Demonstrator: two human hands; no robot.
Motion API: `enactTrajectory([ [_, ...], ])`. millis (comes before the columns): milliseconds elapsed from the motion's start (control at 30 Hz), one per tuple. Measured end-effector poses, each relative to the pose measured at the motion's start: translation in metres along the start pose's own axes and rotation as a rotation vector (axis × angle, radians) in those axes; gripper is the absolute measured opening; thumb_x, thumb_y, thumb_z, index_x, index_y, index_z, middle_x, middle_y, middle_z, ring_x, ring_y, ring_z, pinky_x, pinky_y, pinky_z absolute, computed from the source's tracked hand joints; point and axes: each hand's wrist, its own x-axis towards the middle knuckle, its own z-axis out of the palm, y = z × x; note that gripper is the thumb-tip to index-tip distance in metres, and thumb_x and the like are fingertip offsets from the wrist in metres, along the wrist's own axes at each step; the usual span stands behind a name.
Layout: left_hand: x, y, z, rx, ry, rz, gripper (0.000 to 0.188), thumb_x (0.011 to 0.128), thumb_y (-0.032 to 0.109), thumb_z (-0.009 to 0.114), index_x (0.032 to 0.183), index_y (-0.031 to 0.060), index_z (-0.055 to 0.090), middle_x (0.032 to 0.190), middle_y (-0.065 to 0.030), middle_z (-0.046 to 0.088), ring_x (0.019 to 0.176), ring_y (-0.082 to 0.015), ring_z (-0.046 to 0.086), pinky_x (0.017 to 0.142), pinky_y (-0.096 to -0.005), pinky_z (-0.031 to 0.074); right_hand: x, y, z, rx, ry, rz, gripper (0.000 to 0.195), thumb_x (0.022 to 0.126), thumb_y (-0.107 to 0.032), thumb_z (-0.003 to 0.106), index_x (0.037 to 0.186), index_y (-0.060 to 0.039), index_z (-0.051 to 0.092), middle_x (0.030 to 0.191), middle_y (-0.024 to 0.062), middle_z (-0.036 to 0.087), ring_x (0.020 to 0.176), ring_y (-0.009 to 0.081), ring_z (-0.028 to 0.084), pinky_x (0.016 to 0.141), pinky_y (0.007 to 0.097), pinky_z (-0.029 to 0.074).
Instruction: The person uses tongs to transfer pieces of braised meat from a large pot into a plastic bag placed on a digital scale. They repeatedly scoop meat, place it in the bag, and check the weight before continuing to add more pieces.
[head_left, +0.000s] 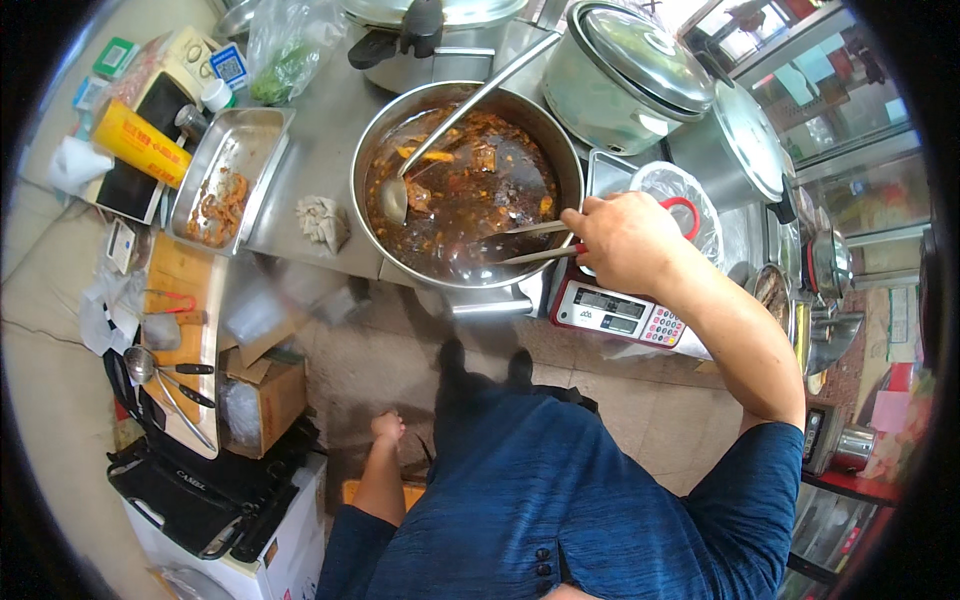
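My right hand (626, 232) grips metal tongs (536, 255) with red handle parts. The tongs reach over the right rim of a large steel pot (363, 238), and their tips dip into dark brown broth (480, 202). Bits of food float in the broth; what lies deeper is hidden. A long-handled steel ladle (450, 124) leans across the pot, its bowl in the liquid at the left side. My left hand (388, 425) hangs low beside my body, away from the counter, with its fingers curled and no object visible in it.
Left of the pot are a crumpled cloth (322, 223) and a steel tray (259, 176) holding some food pieces. A digital scale (615, 311) sits to the right, near a bag-lined bowl (709, 195). Lidded cookers (600, 90) stand behind. A cardboard box (277, 409) is on the lower left.
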Motion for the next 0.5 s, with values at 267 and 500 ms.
enactTrajectory([
  [267,0.018,-0.002,-0.007,0.053,-0.042,-0.006,0.014,0.091,0.016,0.054,0.095,0.0041,0.061,0.069,-0.0048,0.059,0.048,-0.0142,0.052,0.041,-0.0272,0.038,0.005,0.001,-0.010,0.018,-0.053,0.034,0.053,0.074,-0.028,0.074,0.119,-0.0037,0.060,0.098,0.0140,0.065,0.095,0.0309,0.065,0.081,0.0405,0.052],
  [500,-0.006,0.037,0.004,0.003,-0.032,0.069,0.019,0.091,0.012,0.047,0.105,0.0057,0.058,0.075,-0.0072,0.061,0.054,-0.0164,0.055,0.041,-0.0283,0.041,0.035,-0.019,-0.004,-0.028,-0.115,-0.055,0.017,0.071,-0.013,0.065,0.083,-0.0060,0.074,0.088,0.0132,0.071,0.086,0.0284,0.070,0.078,0.0367,0.055],
])
